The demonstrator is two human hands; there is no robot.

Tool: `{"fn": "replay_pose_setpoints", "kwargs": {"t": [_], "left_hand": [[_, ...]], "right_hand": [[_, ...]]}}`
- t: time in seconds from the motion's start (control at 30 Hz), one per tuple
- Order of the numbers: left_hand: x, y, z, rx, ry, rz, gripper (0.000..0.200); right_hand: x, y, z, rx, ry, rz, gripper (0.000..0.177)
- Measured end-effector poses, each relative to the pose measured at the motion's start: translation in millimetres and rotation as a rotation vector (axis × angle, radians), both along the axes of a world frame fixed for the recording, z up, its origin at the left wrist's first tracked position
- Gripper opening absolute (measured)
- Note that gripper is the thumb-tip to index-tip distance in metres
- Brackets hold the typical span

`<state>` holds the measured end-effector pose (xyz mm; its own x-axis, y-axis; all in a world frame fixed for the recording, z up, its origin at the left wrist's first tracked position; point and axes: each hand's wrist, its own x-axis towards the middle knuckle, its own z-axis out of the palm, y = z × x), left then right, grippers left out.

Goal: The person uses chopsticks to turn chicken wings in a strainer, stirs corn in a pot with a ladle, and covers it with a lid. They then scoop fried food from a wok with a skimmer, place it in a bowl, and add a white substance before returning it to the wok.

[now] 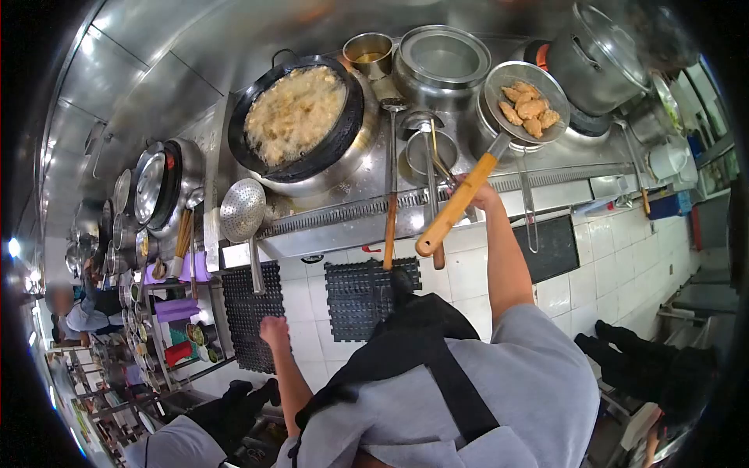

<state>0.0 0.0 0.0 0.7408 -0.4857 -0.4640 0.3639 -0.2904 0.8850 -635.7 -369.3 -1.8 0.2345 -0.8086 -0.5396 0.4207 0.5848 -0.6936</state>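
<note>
My right hand (485,197) reaches to the stove's front edge, closed around what look like slim metal tongs (441,162) whose tips are in a small metal pot (420,153). The wooden handle of a strainer (498,87) crosses in front, hiding part of my fingers. Browned fried pieces (530,108) lie in that strainer, which sits over a pot. My left hand (274,331) hangs low above the floor mat, fingers curled, nothing seen in it. Left of centre, a black wok (355,109) holds foaming oil with pieces frying.
A perforated skimmer (243,209) and a long-handled ladle (392,175) overhang the stove edge. Large pots (445,58) stand at the back. Black rubber mats (351,312) lie on the tiled floor. Other people stand behind on both sides; shelves (199,366) are at left.
</note>
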Motion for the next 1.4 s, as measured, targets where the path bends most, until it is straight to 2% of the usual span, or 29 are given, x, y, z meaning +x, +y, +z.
{"fn": "replay_pose_setpoints", "kwargs": {"t": [0.07, 0.1, 0.17, 0.2, 0.23, 0.3, 0.33, 0.37, 0.43, 0.47, 0.57, 0.6, 0.7, 0.8, 0.9, 0.93, 0.97, 1.0, 1.07, 1.1, 1.17, 1.23, 1.27, 1.3, 1.37, 1.4], "left_hand": [[-32, 30, 29, 0.145, 0.109, -0.044, 0.01], [-133, 19, -33, 0.158, 0.286, -0.053, 0.009], [-137, 95, -78, 0.107, 0.448, -0.21, 0.008], [-146, 135, -89, 0.216, 0.424, -0.187, 0.003], [-170, 158, -102, 0.306, 0.411, -0.172, 0.01], [-233, 201, -73, 0.279, 0.561, -0.186, 0.008], [-228, 261, -149, 0.189, 0.585, -0.45, 0.01], [-245, 281, -159, 0.072, 0.585, -0.7, 0.014], [-276, 323, -127, 0.388, 0.45, -0.611, 0.013], [-294, 329, -111, 0.464, 0.439, -0.576, 0.013], [-325, 341, -68, 0.589, 0.466, -0.412, 0.013], [-332, 340, -59, 0.621, 0.479, -0.363, 0.014], [-349, 333, -35, 0.693, 0.513, -0.252, 0.017], [-355, 328, -18, 0.722, 0.548, -0.176, 0.02], [-354, 299, -20, 0.683, 0.571, -0.177, 0.025], [-361, 281, -17, 0.651, 0.488, -0.242, 0.026], [-377, 253, -1, 0.602, 0.302, -0.358, 0.032], [-403, 206, 33, 0.562, 0.102, -0.457, 0.038], [-429, 124, 104, 0.518, 0.162, -0.641, 0.037], [-435, 89, 135, 0.49, 0.158, -0.817, 0.034], [-448, 30, 188, 0.382, 0.25, -0.918, 0.025], [-460, -20, 241, 0.271, 0.12, -1.08, 0.019], [-471, -47, 269, 0.182, 0.041, -1.155, 0.015], [-477, -72, 286, 0.032, -0.113, -1.278, 0.013], [-493, -126, 312, -0.092, -0.318, -1.4, 0.011], [-504, -154, 319, -0.135, -0.395, -1.43, 0.01]], "right_hand": [[42, 4, 17, 0.029, -0.155, -0.014, 0.023], [-28, -22, 24, -0.047, -0.066, -0.024, 0.021], [-14, -20, 9, -0.042, -0.068, -0.042, 0.018], [0, -7, 12, 0.026, -0.046, -0.057, 0.015], [0, -4, 20, -0.02, 0.063, -0.022, 0.013], [-6, 5, 31, -0.107, 0.277, 0.044, 0.009], [-14, 4, 26, -0.33, 0.514, 0.117, 0.01], [-13, -1, 23, -0.56, 0.799, -0.002, 0.012], [-6, -21, 15, -1.019, 1.341, -0.294, 0.017], [-1, -41, 13, -1.068, 1.222, -0.308, 0.024], [28, -86, 33, -0.964, 1.444, -0.104, 0.021], [35, -99, 34, -0.907, 1.443, -0.062, 0.018], [53, -127, 30, -0.782, 1.442, -0.086, 0.017], [60, -144, 17, -0.885, 1.411, -0.147, 0.015], [59, -134, 27, -0.985, 1.245, -0.239, 0.013], [56, -126, 32, -0.945, 1.143, -0.239, 0.011], [52, -115, 37, -0.908, 1.041, -0.242, 0.009], [47, -102, 41, -0.869, 0.94, -0.242, 0.007], [45, -78, 23, -0.845, 0.534, -0.402, 0.009], [42, -60, 16, -0.822, 0.331, -0.468, 0.01], [26, -16, 34, -0.568, 0.032, -0.55, 0.016], [-2, 10, 26, -0.578, 0.275, -0.543, 0.016], [-13, 17, 5, -0.462, -0.137, -0.641, 0.016], [-27, 22, 9, -0.318, -0.557, -0.704, 0.015], [-81, 39, 30, 0.001, -0.529, -0.63, 0.012], [-107, 40, -7, -0.259, -0.087, -0.502, 0.012]]}}
